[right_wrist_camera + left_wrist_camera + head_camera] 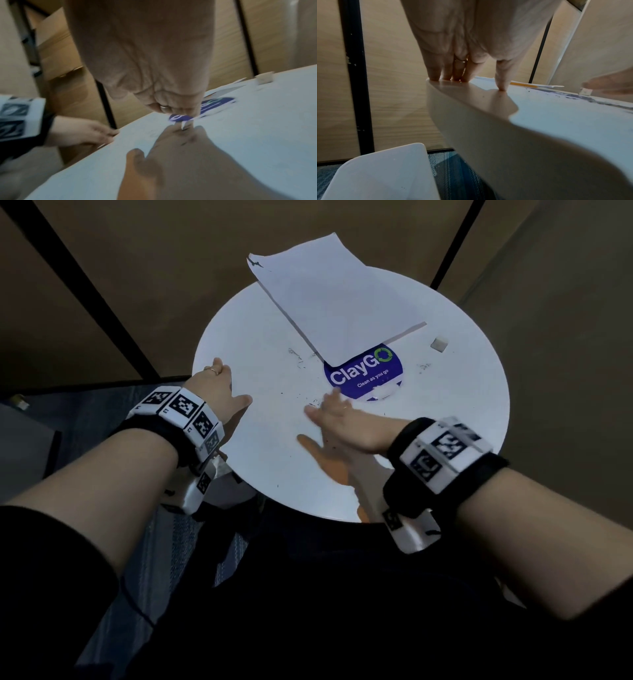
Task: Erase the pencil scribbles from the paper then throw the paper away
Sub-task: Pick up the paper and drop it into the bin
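A white sheet of paper (329,302) lies on the far part of the round white table (462,412), its far corner hanging over the edge. A small white eraser (439,343) sits to the right of it. Dark eraser crumbs (301,364) are scattered over the middle. My left hand (224,388) is at the table's left edge, its straight fingers (457,73) touching the rim and holding nothing. My right hand (329,410) is blurred, with fingertips down on the tabletop among the crumbs near the blue sticker (363,374). It holds nothing either.
A yellow pencil-like stick (522,84) shows beside the paper in the left wrist view. A white rounded object (385,169) stands on the blue carpet below the table's left edge. Wood-panel walls with black strips close off the far side.
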Action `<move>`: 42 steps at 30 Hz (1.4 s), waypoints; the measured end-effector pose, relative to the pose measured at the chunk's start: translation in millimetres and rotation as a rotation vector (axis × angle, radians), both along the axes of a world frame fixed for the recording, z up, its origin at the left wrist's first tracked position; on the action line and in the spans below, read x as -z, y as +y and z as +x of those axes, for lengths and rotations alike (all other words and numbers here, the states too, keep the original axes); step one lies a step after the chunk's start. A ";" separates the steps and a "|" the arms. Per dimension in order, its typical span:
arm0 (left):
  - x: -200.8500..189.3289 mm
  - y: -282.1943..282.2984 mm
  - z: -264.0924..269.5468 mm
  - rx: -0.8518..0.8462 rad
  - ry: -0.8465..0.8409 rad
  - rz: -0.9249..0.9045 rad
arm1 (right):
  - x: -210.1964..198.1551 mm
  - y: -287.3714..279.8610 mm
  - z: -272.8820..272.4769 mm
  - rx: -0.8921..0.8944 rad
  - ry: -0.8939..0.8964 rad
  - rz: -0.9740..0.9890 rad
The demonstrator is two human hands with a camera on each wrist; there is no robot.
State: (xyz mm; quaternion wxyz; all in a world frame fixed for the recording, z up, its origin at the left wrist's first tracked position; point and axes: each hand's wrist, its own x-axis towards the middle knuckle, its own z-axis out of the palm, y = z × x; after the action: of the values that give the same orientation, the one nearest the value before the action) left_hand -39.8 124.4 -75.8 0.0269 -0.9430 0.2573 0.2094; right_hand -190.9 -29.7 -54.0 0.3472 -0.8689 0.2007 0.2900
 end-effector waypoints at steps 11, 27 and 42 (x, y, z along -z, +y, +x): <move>1.0 4.4 -4.9 0.006 0.007 -0.043 | 6.2 -52.3 -91.4 0.141 0.161 -0.416; -45.8 37.6 -43.8 0.127 0.205 -0.497 | -39.8 -20.2 -14.7 0.200 -0.270 -0.001; -10.6 -0.4 -101.5 0.240 0.793 -0.405 | -17.6 -57.6 -17.2 0.021 0.268 0.104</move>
State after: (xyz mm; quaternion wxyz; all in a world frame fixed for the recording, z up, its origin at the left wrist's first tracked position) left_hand -141.3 124.0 -65.3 -0.2343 -0.7397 0.3909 0.4951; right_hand -208.0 -87.3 -36.5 0.3649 -0.8011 0.2389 0.4098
